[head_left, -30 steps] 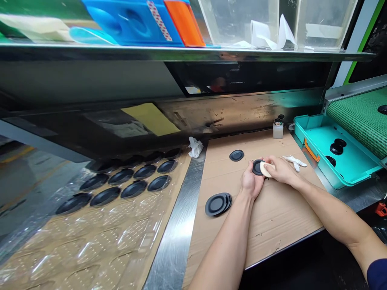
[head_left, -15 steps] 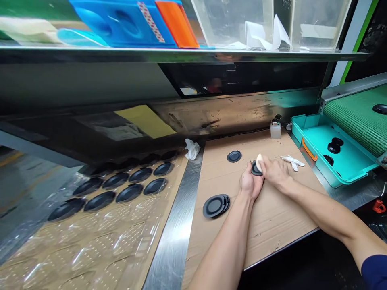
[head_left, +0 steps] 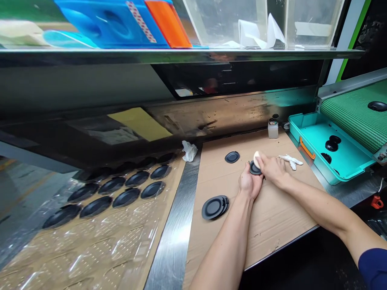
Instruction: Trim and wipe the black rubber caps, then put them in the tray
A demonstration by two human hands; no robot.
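My left hand is closed round the lower edge of a round black disc, holding it above the cardboard sheet. A small cream-coloured round pad is pinched in my right hand and rests against the disc's upper side; its exact kind is unclear. Another single black disc lies flat on the cardboard, beyond and left of my hands. Nearer to me, beside my left forearm, sits a small overlapping stack of black discs.
A clear plastic tray at left carries several black discs. White bottle, white cloth and crumpled tissue lie around the cardboard. At right, a turquoise bin sits below a green conveyor belt. A shelf crosses above.
The pad in my right hand has shifted slightly toward the disc's upper left, baring more of its face. On the conveyor, a black disc has moved left in view; the whole view has shifted slightly.
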